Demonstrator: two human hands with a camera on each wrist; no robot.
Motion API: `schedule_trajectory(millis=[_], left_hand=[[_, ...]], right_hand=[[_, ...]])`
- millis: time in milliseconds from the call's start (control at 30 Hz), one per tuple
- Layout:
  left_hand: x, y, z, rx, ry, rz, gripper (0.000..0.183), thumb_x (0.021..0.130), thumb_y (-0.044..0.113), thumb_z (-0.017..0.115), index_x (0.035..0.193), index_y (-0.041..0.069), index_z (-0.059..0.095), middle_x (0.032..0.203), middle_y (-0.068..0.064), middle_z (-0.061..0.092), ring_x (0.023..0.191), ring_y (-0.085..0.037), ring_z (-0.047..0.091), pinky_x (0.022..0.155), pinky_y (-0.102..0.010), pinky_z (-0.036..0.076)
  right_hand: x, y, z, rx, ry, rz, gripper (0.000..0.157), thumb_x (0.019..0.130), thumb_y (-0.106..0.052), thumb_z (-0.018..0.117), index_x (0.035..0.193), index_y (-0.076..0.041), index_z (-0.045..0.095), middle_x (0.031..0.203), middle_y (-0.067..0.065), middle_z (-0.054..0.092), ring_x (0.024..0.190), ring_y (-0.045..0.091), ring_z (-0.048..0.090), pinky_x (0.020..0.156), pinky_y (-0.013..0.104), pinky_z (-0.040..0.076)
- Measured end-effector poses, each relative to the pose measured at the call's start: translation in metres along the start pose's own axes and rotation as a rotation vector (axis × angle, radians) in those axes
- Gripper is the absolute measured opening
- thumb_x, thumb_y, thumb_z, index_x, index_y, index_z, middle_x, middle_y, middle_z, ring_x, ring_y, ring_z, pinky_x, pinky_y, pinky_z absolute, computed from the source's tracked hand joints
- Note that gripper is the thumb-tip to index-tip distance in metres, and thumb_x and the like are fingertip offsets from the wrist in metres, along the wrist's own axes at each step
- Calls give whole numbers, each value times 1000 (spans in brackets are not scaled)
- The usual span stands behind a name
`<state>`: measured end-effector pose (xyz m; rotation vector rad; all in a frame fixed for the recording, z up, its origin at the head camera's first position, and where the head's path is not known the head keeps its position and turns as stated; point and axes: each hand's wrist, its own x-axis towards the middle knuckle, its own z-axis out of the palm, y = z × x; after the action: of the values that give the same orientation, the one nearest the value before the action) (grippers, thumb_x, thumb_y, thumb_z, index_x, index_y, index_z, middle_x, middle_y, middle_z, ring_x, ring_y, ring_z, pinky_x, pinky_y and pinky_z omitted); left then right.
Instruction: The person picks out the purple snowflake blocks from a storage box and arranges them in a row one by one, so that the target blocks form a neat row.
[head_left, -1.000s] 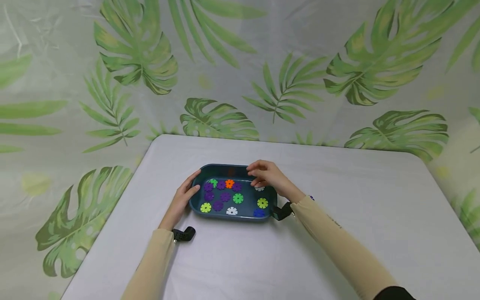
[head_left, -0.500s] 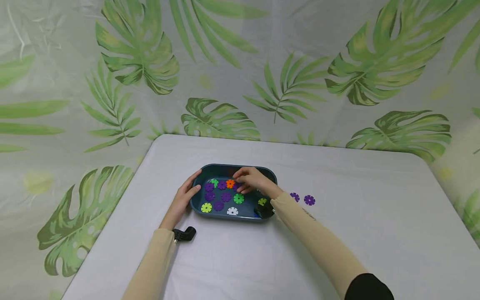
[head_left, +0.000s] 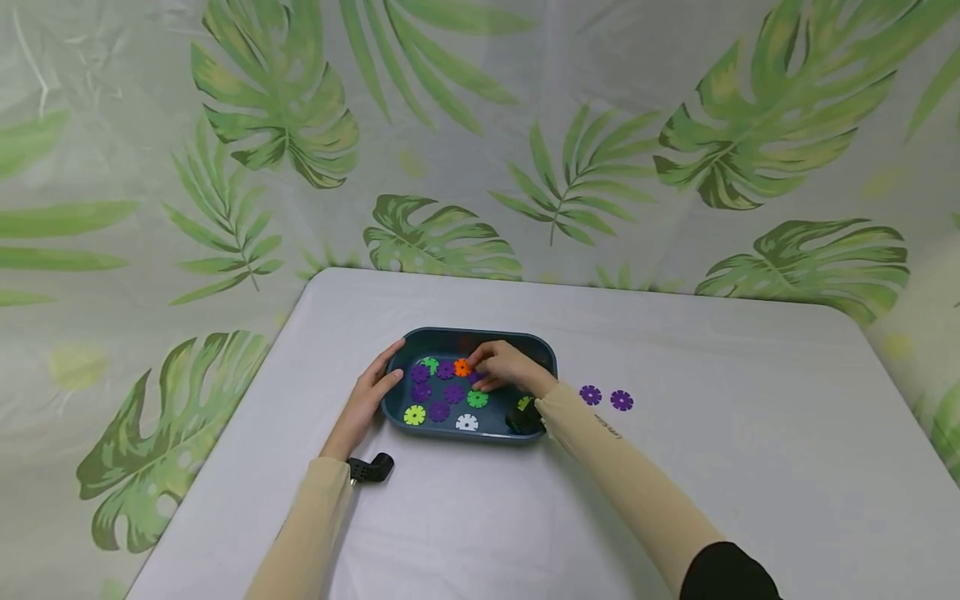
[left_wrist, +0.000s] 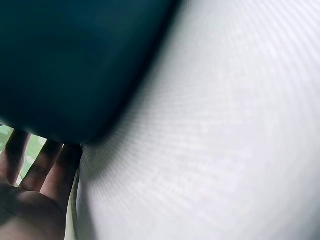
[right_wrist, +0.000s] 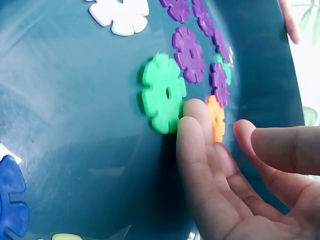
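Leaf-printed sheeting (head_left: 420,158) formed the backdrop beyond a white-covered table (head_left: 720,467). Clock positions referred to the head view, centred on the tray, with 12 at its far edge.

A dark teal, round-cornered tray (head_left: 495,435) rested on the table. At 9 o'clock, the left hand (head_left: 362,400) gripped its end, thumb at the rim, fingers along the outer wall. From 3 o'clock, the right hand (head_left: 504,367) reached inside, fingertips low at a partly hidden purple notched disc (head_left: 475,377); whether they pinched it could not be told.

An orange notched disc (head_left: 462,367) lay at 12, just beside those fingertips. A green notched disc (head_left: 477,399) lay just off centre toward 5, a white notched disc (head_left: 467,422) at 6 and a yellow notched disc (head_left: 414,415) at 8. Further purple discs (head_left: 453,393) occupied the sector from 7 to 11. Outside the tray, two purple notched discs (head_left: 606,398) lay side by side, apart, at 3 o'clock.
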<state>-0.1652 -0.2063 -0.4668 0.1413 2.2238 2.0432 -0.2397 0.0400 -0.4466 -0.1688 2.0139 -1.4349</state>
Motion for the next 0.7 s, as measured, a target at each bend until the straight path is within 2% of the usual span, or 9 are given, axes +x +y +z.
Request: schedule_trajectory(millis=[167,267,433,700], left_hand=[[0,0,-1,0,-2,0,52,100,23,52,149,17,36,155,0,26,142,-18,17,114,-42,13],[0,-1,-1,0,-1,-1,51,101,20,51,149,17,36,155,0,26,142,-18,17,114,-42,13],[0,-1,-1,5,2,3,49,101,15,48,149,16,36,155,0,27,142,-18,17,114,-43,13],[1,-1,-1,13,-4,11,49,102,13,47,149,16,35,155,0,26,143,-18,16,114,-43,12]], right_hand=[[-3,1,-2,-31,-10,-4,26,97,4,42,118,9,56,118,21,55,75,26,66,71,34,56],[-5,2,-3,-29,-25,7,27,97,4,42,119,8,55,119,20,54,73,25,66,69,34,56],[-4,5,-7,-26,-67,24,29,96,6,40,121,7,55,119,19,52,78,25,66,74,35,56],[-7,5,-8,-110,-98,12,30,93,7,42,120,10,55,111,18,53,73,21,64,72,34,56]])
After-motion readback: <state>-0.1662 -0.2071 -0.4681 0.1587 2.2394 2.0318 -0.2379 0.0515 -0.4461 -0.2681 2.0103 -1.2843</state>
